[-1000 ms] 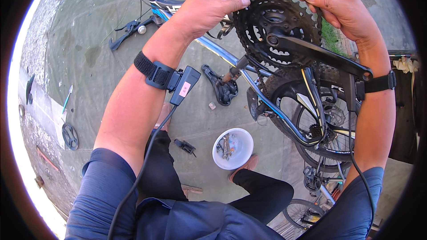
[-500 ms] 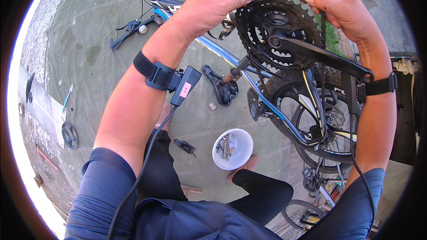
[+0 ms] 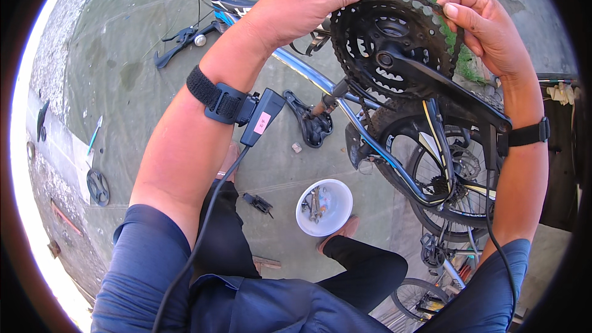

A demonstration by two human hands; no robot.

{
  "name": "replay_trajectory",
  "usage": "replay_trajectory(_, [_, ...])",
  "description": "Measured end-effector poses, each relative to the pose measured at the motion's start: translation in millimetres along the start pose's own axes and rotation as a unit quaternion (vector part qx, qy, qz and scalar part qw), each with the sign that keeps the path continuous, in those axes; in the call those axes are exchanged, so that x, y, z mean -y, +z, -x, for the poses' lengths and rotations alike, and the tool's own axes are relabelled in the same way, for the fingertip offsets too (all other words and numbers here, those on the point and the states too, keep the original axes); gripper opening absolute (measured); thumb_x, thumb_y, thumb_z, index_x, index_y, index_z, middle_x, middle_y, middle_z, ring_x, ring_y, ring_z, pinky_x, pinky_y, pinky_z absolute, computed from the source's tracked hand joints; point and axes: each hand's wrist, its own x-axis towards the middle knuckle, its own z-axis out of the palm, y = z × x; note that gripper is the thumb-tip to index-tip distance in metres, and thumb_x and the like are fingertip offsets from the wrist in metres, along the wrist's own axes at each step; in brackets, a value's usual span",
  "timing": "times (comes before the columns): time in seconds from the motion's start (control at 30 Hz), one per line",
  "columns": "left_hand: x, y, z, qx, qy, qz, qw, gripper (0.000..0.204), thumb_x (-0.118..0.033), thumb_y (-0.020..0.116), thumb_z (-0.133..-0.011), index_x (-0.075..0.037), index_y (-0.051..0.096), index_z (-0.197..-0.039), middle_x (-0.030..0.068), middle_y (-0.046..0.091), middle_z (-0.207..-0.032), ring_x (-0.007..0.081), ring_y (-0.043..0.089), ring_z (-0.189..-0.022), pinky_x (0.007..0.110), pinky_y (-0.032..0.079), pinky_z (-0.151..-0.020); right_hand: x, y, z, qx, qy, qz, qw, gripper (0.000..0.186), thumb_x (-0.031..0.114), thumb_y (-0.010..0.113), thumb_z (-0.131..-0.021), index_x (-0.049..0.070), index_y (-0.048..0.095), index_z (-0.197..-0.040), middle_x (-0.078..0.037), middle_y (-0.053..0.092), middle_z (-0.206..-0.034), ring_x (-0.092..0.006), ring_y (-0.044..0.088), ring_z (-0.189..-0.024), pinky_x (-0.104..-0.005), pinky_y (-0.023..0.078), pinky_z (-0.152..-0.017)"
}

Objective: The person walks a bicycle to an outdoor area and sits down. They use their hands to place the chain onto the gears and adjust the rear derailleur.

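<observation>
My left hand pinches the chain at the top of a black triple chainring, near its upper-left teeth. My right hand grips the chain at the upper-right edge of the chainring, thumb and forefinger closed on it. A black crank arm runs from the chainring's hub down to the right, beside my right forearm. The chainring sits on a silver, blue and black bicycle frame, with a rear wheel and cassette below. Both forearms carry black strapped devices with cables.
A white tub holding metal tools stands by my foot. An upturned saddle, a black part, brake levers, a pulley-like ring and a screwdriver lie around. Another bicycle wheel is at lower right.
Both hands have shifted slightly to the right along with the top of the chainring, still holding the chain. The right hand is also a little lower, and the grass strip shows more above it.
</observation>
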Motion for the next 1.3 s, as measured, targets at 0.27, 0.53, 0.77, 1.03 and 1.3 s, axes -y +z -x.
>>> replay_trajectory(0.27, [13, -11, 15, -0.009, -0.001, -0.063, 0.998, 0.031, -0.015, 0.066, -0.093, -0.001, 0.064, -0.121, 0.0016, 0.067, -0.107, 0.0104, 0.060, -0.100, 0.027, 0.047, -0.093, 1, -8, 20, -0.012, 0.025, 0.018, 0.999, 0.022, 0.025, 0.066, -0.093, 0.006, 0.066, -0.104, 0.002, 0.058, -0.076, 0.0028, 0.034, -0.044, -0.0143, 0.023, -0.040])
replay_trajectory(0.53, [12, -9, 17, -0.026, 0.004, -0.073, 0.997, 0.028, -0.012, 0.065, -0.093, 0.000, 0.065, -0.118, 0.0021, 0.067, -0.106, 0.0101, 0.061, -0.099, 0.026, 0.048, -0.091, 4, -8, 29, -0.022, 0.028, 0.035, 0.999, 0.021, 0.024, 0.065, -0.094, 0.007, 0.066, -0.105, 0.003, 0.057, -0.075, 0.0026, 0.034, -0.045, -0.0147, 0.023, -0.040])
replay_trajectory(0.77, [19, -7, 16, -0.038, 0.013, -0.070, 0.997, 0.024, -0.011, 0.063, -0.094, 0.000, 0.065, -0.116, 0.0013, 0.067, -0.104, 0.0087, 0.060, -0.097, 0.026, 0.048, -0.090, 13, -8, 26, -0.005, 0.018, 0.046, 0.999, 0.022, 0.026, 0.066, -0.093, 0.006, 0.066, -0.104, 0.003, 0.057, -0.075, 0.0026, 0.033, -0.045, -0.0150, 0.023, -0.041])
replay_trajectory(1.03, [16, -4, 14, -0.046, 0.038, -0.071, 0.996, 0.024, -0.010, 0.063, -0.094, -0.001, 0.065, -0.117, 0.0005, 0.067, -0.104, 0.0082, 0.060, -0.097, 0.025, 0.048, -0.088, 10, -7, 35, -0.016, 0.051, 0.071, 0.996, 0.023, 0.025, 0.066, -0.092, 0.005, 0.065, -0.104, 0.003, 0.057, -0.075, 0.0024, 0.034, -0.045, -0.0152, 0.023, -0.040])
replay_trajectory(1.3, [12, -1, 17, -0.047, 0.027, -0.077, 0.996, 0.027, -0.011, 0.063, -0.094, -0.001, 0.063, -0.119, 0.0025, 0.066, -0.107, 0.0093, 0.059, -0.100, 0.025, 0.048, -0.090, 11, -1, 38, -0.020, 0.058, 0.070, 0.996, 0.022, 0.024, 0.066, -0.092, 0.005, 0.064, -0.103, 0.004, 0.057, -0.073, 0.0021, 0.035, -0.046, -0.0156, 0.025, -0.041])
